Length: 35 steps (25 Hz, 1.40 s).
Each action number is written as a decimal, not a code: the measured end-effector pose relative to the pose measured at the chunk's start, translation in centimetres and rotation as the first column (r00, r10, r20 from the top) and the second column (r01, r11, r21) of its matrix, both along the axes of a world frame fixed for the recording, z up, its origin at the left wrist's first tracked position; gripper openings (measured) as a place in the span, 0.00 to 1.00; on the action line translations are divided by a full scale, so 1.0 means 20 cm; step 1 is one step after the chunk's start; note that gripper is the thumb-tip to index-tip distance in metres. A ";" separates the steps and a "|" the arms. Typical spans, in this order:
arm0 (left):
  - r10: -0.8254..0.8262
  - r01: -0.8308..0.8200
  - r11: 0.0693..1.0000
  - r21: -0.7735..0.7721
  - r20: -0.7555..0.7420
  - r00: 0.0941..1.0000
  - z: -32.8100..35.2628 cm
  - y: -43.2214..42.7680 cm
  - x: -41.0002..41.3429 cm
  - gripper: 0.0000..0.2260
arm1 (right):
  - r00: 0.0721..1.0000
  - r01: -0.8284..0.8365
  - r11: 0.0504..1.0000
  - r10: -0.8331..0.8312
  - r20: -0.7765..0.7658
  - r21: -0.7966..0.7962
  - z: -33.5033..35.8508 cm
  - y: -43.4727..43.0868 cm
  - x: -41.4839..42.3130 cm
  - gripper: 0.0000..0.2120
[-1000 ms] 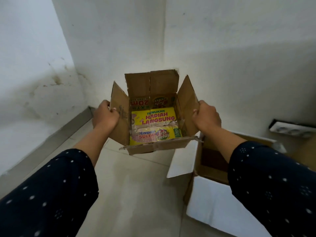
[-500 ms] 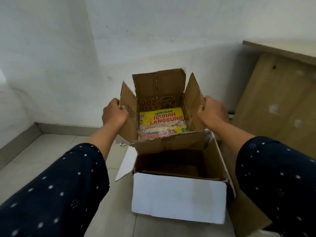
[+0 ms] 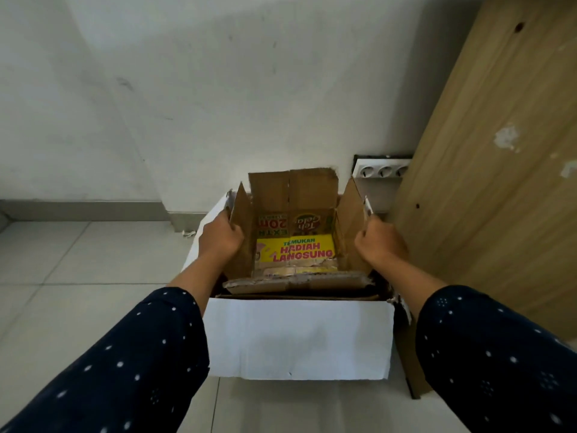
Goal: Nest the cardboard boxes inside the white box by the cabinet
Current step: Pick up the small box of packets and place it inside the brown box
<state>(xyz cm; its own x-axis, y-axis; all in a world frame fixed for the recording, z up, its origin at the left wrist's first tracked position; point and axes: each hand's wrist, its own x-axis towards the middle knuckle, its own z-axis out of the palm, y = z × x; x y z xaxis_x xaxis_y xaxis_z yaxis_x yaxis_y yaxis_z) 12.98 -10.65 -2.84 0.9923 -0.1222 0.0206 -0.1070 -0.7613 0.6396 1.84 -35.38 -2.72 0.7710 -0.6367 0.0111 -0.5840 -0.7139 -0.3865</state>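
2 hands grip the open cardboard box (image 3: 293, 242) by its side flaps: the left hand (image 3: 220, 237) closed on the left flap, the right hand (image 3: 379, 242) closed on the right flap. the box sits partly down inside the white box (image 3: 296, 335), which stands on the tiled floor (image 3: 78, 270) just beside the wooden cabinet (image 3: 499, 182); whether it touches bottom is hidden.

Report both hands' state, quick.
Left hand: closed on the left flap of the brown cardboard box.
Right hand: closed on the same box's right flap, inside the white box.
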 end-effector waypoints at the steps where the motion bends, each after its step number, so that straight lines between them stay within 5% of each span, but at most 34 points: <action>1: 0.013 -0.013 1.000 0.012 -0.019 1.000 -0.05 -0.01 0.01 0.16 | 1.000 0.020 1.000 -0.020 0.005 0.020 -0.04 -0.01 0.01 0.12; 6: 0.027 -0.019 0.995 0.097 -0.084 0.996 -0.24 -0.01 0.07 0.13 | 0.993 -0.034 0.999 0.033 -0.117 -0.005 -0.17 0.00 0.07 0.05; 10: -0.035 0.044 0.997 0.062 -0.148 0.988 -0.33 -0.04 0.07 0.10 | 0.962 -0.082 0.996 0.086 -0.261 0.026 -0.29 0.01 0.07 0.11; 15: -0.176 0.182 0.983 -0.023 -0.393 0.903 -0.37 -0.06 0.03 0.15 | 0.895 -0.130 0.960 0.221 -0.387 0.247 -0.35 0.00 0.08 0.14; 19: -0.254 0.252 0.966 -0.053 -0.356 0.899 -0.35 -0.04 -0.06 0.17 | 0.953 -0.181 0.953 0.231 -0.194 0.243 -0.38 0.01 0.00 0.18; 22: -0.453 0.455 0.881 0.127 -0.045 0.890 -0.32 0.05 -0.16 0.27 | 0.923 -0.385 0.917 0.381 0.056 0.102 -0.36 0.08 -0.14 0.29; 24: -0.672 0.626 0.677 0.388 -0.023 0.741 -0.32 0.10 -0.24 0.32 | 0.839 -0.544 0.837 0.544 -0.021 -0.054 -0.36 0.13 -0.26 0.33; 26: -0.742 0.620 0.530 0.579 -0.038 0.670 -0.37 0.13 -0.32 0.33 | 0.805 -0.594 0.779 0.578 -0.136 -0.203 -0.42 0.17 -0.38 0.32; 29: -0.692 0.492 0.546 0.678 0.034 0.722 -0.41 0.11 -0.32 0.35 | 0.858 -0.514 0.803 0.490 -0.155 -0.304 -0.49 0.19 -0.40 0.27; 35: -0.497 0.391 0.634 0.667 -0.036 0.867 -0.40 -0.01 -0.26 0.33 | 0.861 -0.504 0.835 0.467 -0.202 -0.219 -0.48 0.12 -0.21 0.23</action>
<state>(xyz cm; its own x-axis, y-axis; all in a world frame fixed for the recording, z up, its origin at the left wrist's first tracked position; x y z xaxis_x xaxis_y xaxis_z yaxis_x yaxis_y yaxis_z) 7.83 -10.79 -10.87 0.8059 -0.5832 -0.1016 -0.5883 -0.8081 -0.0278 -2.41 -33.02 -12.27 0.9856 -0.1688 -0.0061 -0.1686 -0.9812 -0.0944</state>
